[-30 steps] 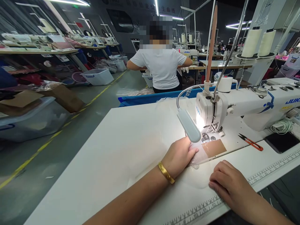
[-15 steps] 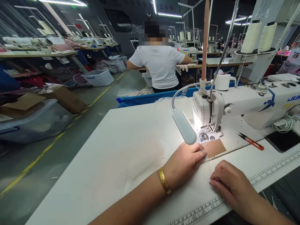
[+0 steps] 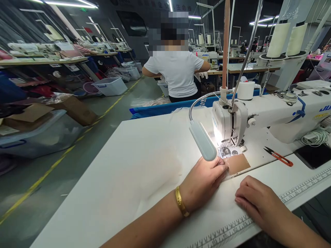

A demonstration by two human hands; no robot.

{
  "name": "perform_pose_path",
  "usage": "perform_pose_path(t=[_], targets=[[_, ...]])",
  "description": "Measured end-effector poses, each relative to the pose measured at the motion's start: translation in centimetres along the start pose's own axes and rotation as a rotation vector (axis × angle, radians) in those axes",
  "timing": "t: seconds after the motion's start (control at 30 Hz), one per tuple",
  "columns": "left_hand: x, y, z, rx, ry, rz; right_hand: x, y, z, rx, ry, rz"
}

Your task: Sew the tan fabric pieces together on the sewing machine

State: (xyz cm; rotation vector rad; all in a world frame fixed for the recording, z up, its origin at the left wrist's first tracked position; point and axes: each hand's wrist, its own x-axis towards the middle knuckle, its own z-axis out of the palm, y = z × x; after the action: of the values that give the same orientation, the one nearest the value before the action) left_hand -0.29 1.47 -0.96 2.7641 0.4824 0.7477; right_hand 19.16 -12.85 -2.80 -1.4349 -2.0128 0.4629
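Note:
My left hand, with a gold bracelet at the wrist, has its fingertips pressed together at the left edge of a brown patch. Whatever those fingertips pinch is too small to make out. The patch lies just in front of the needle area of a white sewing machine. A grey lamp head hangs over the left fingertips. My right hand rests curled near the table's front edge, beside the printed ruler strip; its palm side is hidden. Sheer pale fabric appears left of my left hand.
Red-handled thread snips and a black phone lie to the right on the white table. A blue cloth trough borders the far edge. Beyond it sits a person in white. Plastic bins stand at left.
The whole view has shifted slightly. My right hand is a little farther right, and my left hand stays at the patch's edge.

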Motion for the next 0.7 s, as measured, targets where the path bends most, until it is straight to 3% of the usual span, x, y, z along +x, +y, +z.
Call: perform_pose_path(t=[0.13,0.4,0.57,0.7], targets=[[-0.17,-0.02,0.02,0.011,0.015,0.008,-0.05,0.39,0.38,-0.090,0.032,-0.066],[-0.53,0.05,-0.16,-0.002,-0.121,-0.019,-0.15,0.33,0.11,0.050,0.035,-0.021],[-0.45,0.30,-0.43,0.061,-0.169,-0.020,-0.29,0.65,0.61,-0.060,0.014,-0.068],[-0.37,0.39,-0.18,0.061,-0.141,-0.059,-0.28,0.70,0.77,-0.080,0.000,-0.061]])
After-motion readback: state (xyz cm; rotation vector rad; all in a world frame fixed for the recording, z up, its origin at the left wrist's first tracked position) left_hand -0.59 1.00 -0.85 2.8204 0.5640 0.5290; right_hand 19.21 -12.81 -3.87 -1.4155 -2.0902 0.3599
